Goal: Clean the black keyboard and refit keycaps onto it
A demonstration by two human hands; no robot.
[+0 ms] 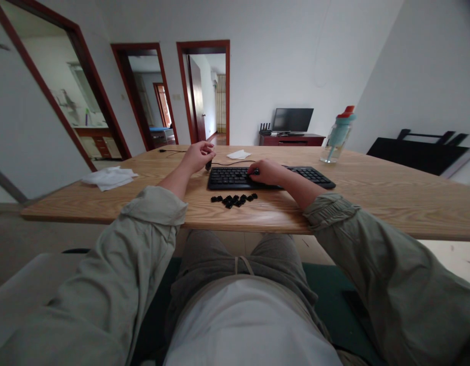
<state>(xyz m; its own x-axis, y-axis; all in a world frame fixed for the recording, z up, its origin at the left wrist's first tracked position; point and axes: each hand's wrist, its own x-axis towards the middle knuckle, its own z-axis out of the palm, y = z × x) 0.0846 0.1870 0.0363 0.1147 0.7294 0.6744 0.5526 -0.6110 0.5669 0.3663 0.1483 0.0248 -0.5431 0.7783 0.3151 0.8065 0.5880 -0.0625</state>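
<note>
A black keyboard lies on the wooden table in front of me, with its cable running behind it. My left hand is over the keyboard's left end, fingers curled around a small dark object whose kind I cannot make out. Over the middle of the keys, my right hand has its fingertips pinched at a black keycap. Whether that keycap touches the keyboard is hidden. Several loose black keycaps lie in a cluster between the keyboard and the table's near edge.
Crumpled white tissue lies at the left of the wooden table. Another white tissue sits behind the keyboard. A clear water bottle with a red and teal lid stands at the back right. A cable plug rests near the far edge.
</note>
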